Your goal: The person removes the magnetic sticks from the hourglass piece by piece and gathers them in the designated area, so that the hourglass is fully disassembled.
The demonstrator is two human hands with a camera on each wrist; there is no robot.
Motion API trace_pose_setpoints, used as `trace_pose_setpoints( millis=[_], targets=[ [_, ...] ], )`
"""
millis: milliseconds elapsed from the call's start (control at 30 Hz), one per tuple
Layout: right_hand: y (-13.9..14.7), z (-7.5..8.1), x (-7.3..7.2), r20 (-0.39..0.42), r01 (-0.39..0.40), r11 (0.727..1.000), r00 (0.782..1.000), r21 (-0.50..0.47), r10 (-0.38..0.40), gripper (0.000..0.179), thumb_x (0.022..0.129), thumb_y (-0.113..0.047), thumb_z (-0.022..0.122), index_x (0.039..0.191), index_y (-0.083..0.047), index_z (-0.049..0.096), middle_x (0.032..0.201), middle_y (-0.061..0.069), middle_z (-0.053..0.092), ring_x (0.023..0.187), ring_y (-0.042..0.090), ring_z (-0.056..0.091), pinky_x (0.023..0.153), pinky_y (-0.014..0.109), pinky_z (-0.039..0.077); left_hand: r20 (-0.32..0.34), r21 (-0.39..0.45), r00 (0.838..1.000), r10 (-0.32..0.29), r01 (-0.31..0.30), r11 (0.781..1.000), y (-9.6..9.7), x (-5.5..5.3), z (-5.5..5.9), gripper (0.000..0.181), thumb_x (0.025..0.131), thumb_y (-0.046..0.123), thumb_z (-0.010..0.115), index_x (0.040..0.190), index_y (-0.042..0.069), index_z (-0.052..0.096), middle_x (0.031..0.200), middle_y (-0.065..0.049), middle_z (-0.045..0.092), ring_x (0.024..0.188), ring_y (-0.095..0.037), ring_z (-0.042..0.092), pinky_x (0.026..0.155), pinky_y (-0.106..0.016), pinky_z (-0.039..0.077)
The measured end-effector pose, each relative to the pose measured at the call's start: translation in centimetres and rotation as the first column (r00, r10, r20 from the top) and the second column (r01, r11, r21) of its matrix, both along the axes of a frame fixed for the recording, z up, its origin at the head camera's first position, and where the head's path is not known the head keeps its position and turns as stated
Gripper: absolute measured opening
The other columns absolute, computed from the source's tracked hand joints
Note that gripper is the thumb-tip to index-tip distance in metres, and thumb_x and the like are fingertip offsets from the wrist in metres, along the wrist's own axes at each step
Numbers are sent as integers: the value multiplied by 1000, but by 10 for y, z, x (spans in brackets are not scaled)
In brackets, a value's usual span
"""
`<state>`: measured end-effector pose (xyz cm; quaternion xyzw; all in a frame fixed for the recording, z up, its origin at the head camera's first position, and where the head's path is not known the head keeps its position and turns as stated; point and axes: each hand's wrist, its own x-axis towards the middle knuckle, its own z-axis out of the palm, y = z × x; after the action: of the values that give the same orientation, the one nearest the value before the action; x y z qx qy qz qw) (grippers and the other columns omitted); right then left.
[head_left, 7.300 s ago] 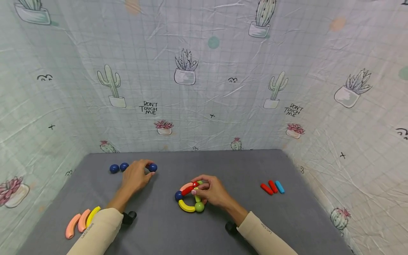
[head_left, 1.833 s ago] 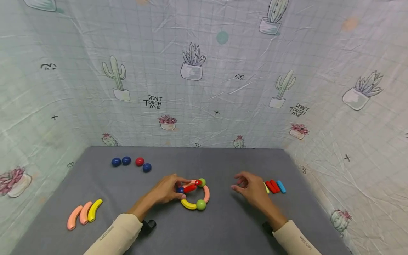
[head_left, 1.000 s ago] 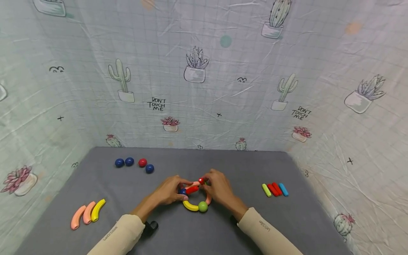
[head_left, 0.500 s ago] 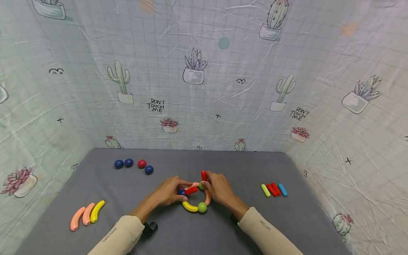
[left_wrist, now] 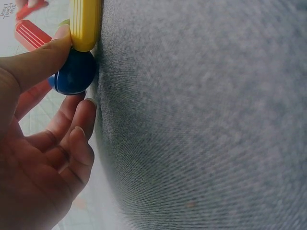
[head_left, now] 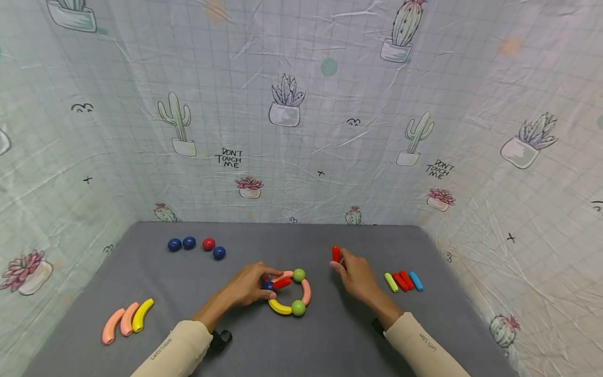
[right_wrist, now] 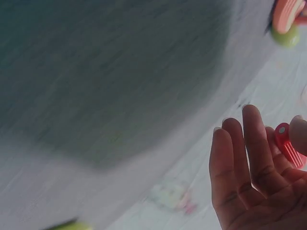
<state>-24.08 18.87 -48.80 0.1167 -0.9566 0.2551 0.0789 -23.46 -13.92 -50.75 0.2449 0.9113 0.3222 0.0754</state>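
On the grey table my left hand [head_left: 247, 284] pinches a blue ball [left_wrist: 76, 72] between thumb and fingers. That ball is one joint of a ring, along with two green balls [head_left: 299, 308], a yellow curved rod [head_left: 281, 308] and two salmon curved rods [head_left: 306, 292]. A short red rod [head_left: 282, 283] sticks out from the blue ball, tilted over the ring's inside. To the right of the ring, my right hand [head_left: 359, 275] holds another red rod [head_left: 336, 253] upright between thumb and index finger. A silvery dot shows on its end in the right wrist view.
Three blue balls [head_left: 219, 253] and a red ball [head_left: 209, 244] lie at the back left. Two salmon curved rods [head_left: 111, 326] and a yellow one [head_left: 143, 315] lie at the left. A light green rod [head_left: 391, 282], two red rods and a blue rod [head_left: 416, 281] lie at the right.
My right hand has pulled a red rod off the ring's far green ball and moved right with it. Earlier, the light green rod went from the ring to the right-hand row. My left hand stays.
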Motion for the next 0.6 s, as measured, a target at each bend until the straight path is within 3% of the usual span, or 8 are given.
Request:
trace_pose_setpoints(
  millis=[300, 600],
  targets=[
    [71, 3, 4, 22, 106, 993, 994, 53, -108, 23, 99, -31, 77, 104, -11, 69, 77, 0, 64, 61, 12, 53, 55, 30, 42, 6, 6, 1000, -12, 12, 1000, 1, -4, 0, 55, 86, 23, 90, 138, 14, 73, 99, -1, 64, 89, -16, 57, 73, -27, 47],
    [128, 0, 21, 46, 162, 986, 985, 50, -164, 26, 92, -29, 84, 85, -12, 65, 71, -1, 62, 61, 14, 52, 55, 31, 40, 10, 15, 1000, -25, 25, 1000, 1, -5, 1, 55, 86, 22, 91, 137, 14, 73, 100, -2, 67, 91, -18, 60, 74, -27, 49]
  ],
)
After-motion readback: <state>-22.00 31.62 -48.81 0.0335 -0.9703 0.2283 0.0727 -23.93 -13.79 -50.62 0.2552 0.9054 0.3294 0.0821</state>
